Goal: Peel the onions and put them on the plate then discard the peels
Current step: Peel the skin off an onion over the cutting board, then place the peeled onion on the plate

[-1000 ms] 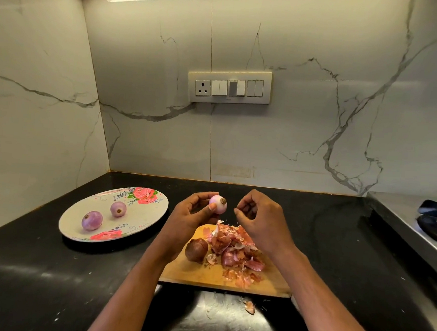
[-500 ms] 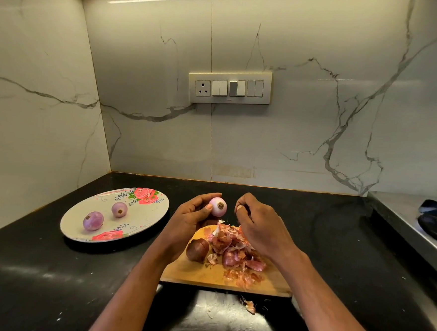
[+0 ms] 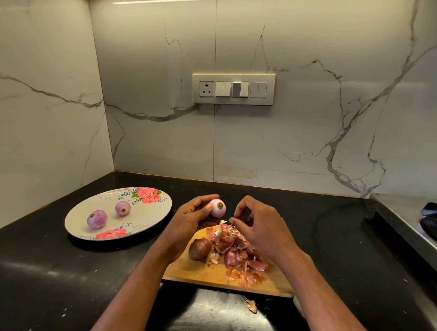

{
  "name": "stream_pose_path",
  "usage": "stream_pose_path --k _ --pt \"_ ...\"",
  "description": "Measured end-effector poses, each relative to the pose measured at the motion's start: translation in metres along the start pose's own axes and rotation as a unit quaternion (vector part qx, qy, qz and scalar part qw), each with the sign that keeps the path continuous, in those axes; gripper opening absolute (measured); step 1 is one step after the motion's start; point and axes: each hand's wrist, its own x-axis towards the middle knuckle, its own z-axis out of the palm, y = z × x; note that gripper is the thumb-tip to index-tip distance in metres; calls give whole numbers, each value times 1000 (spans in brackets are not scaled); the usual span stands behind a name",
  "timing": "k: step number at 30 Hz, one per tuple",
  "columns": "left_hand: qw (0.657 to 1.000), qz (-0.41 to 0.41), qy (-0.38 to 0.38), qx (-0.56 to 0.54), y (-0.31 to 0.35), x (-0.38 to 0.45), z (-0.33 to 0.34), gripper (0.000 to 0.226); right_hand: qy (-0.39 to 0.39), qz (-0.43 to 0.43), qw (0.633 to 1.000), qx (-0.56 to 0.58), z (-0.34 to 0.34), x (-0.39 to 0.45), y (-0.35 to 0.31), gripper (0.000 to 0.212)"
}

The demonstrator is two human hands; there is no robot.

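Note:
My left hand point(image 3: 193, 219) grips a small peeled onion point(image 3: 217, 208), pale pink with its root end facing me, above the far edge of the wooden cutting board point(image 3: 204, 275). Just right of the onion, my right hand point(image 3: 257, 226) hovers with curled fingers and its thumb and fingertips pressed together; I see nothing between them. An unpeeled brown onion point(image 3: 200, 249) lies on the board beside a pile of reddish peels point(image 3: 237, 252). Two peeled onions point(image 3: 97, 219) point(image 3: 123, 208) lie on the floral plate point(image 3: 147, 212) to the left.
One loose peel scrap point(image 3: 252, 306) lies on the black counter point(image 3: 36, 282) in front of the board. A steel stove point(image 3: 415, 225) stands at the right edge. Marble walls close off the back and left, with a switch panel point(image 3: 233, 88) on the back wall.
My right hand has drawn slightly away from the onion and dipped towards the peel pile. My left hand keeps the onion in nearly the same spot.

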Motion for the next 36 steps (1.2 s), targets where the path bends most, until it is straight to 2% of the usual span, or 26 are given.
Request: stream_pose_path --k 3,6,9,12,16,22,25,29,34,36 --pt "1000 -2 7 -10 -1 0 -1 25 4 0 1000 23 1 0 0 21" --pt "1000 -5 5 -6 -2 1 -2 22 -4 7 1000 28 1 0 0 44" --pt "1000 -4 -7 12 -4 3 -1 22 -5 1 999 41 2 0 -2 55" --pt "1000 4 -23 17 -6 3 -1 23 2 -5 998 56 4 -1 -6 53" --pt "1000 17 1 18 -4 3 -3 20 15 6 997 79 8 -1 -10 46" --pt "991 59 83 84 -5 1 -10 16 21 25 994 100 23 10 -29 43" --pt "983 69 133 103 -1 -4 -34 20 5 5 997 82 39 29 -51 42" --pt "957 80 218 176 0 -15 -88 14 -32 -19 998 54 66 59 -92 39" --pt "928 26 251 274 -3 -43 -166 15 -86 -51 995 17 124 86 -151 41" --pt "920 12 261 292 -8 -53 -191 17 -102 -38 994 17 148 90 -166 38"
